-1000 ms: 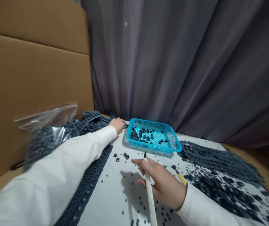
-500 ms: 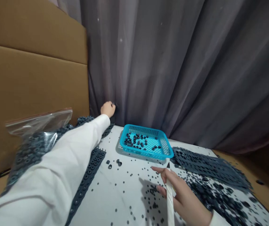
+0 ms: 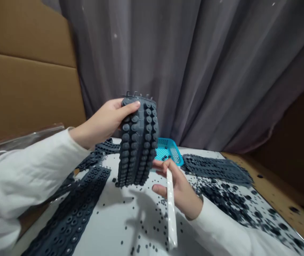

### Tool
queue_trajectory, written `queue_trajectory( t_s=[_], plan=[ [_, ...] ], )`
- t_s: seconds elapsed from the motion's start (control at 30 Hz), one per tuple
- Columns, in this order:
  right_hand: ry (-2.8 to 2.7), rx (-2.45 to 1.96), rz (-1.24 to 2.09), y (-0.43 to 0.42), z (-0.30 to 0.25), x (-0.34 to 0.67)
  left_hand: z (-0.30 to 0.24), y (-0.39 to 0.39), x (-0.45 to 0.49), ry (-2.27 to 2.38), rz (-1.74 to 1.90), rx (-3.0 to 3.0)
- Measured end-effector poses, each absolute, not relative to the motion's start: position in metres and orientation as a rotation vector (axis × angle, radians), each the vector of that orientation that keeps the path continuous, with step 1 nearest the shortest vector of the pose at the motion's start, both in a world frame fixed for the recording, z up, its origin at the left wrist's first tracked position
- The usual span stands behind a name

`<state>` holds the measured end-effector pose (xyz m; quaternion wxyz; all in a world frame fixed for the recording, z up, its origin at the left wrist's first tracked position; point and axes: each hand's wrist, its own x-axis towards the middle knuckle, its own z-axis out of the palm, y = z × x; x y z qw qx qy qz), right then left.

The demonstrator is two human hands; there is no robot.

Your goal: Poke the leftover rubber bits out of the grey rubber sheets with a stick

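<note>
My left hand point(image 3: 104, 117) is closed on the top end of a dark grey rubber strip point(image 3: 138, 142), with the thumb across its face. The strip hangs curved above the table and bears rows of round studs; small hooked bits stick up from its upper edge. My right hand point(image 3: 180, 190), just right of the strip's lower end, grips a white pen-like tool point(image 3: 171, 213) between the fingers, with its far tip hidden. Behind the strip is a blue perforated basket point(image 3: 177, 153), partly covered, with a few small black pieces showing.
Another studded strip point(image 3: 66, 217) lies at left on the white table point(image 3: 109, 220). At right are a pile of flat strips point(image 3: 216, 170) and many loose black rubber pieces point(image 3: 226, 202). Small black discs dot the middle. A cardboard wall point(image 3: 26, 92) and grey curtain point(image 3: 146, 53) stand behind.
My left hand has come from the far back left towards the middle and now holds up a studded rubber strip. My right hand has shifted left and up with the white tool.
</note>
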<state>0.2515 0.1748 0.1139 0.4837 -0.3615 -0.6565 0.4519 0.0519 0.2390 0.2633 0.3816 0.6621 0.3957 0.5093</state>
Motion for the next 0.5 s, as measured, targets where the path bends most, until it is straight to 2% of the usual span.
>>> queue_trajectory(
  t_s=[0.13,0.27,0.4,0.5],
  plan=[
    [-1.476,-0.920,1.515,0.119,0.110,0.250,0.231,0.205,0.056,0.794,0.946,1.418],
    [-1.409,-1.086,1.725,0.069,0.089,0.253,0.154,0.213,0.052,0.915,0.677,1.353],
    [-1.519,-1.413,1.471,0.058,0.053,0.256,0.066,0.235,0.060,1.023,0.497,1.409],
    [-1.705,-1.540,1.288,0.065,0.042,0.260,0.030,0.252,0.071,1.022,0.574,1.480]
  ],
)
